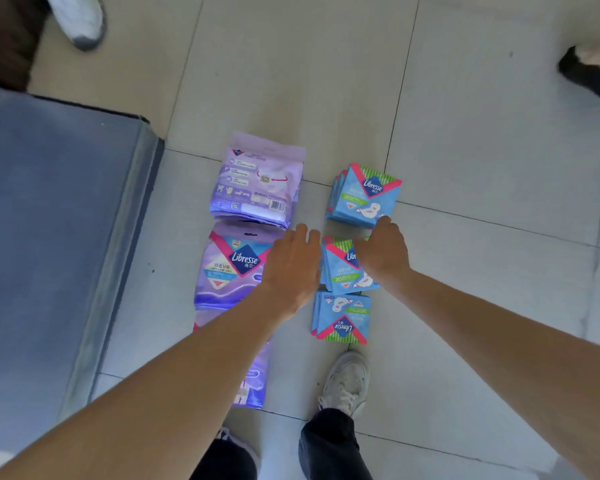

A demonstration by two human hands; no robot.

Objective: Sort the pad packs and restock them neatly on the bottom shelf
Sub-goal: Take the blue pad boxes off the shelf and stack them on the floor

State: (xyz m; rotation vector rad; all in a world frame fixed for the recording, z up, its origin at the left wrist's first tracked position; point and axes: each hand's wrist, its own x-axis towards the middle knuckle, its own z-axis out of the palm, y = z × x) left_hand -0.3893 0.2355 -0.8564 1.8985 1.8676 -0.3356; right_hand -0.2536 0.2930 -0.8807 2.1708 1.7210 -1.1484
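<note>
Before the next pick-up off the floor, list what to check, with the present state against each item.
1. Colours separated: purple in the left column, blue in the right. Ok.
2. Blue stacks facing alike: the near blue stack is turned round against the middle blue stack and the far blue stack. Not ok.
3. Purple packs facing alike: the far purple pack shows its barcode side, the middle purple pack its front. Not ok.
4. Hands free: the left hand is open beside the middle blue stack; the right hand lies over it, fingers straight. Ok.
5. White shoe clear of the near blue stack: close, not touching. Ok.
6. Room on the bottom shelf: not in view. Cannot tell.
</note>
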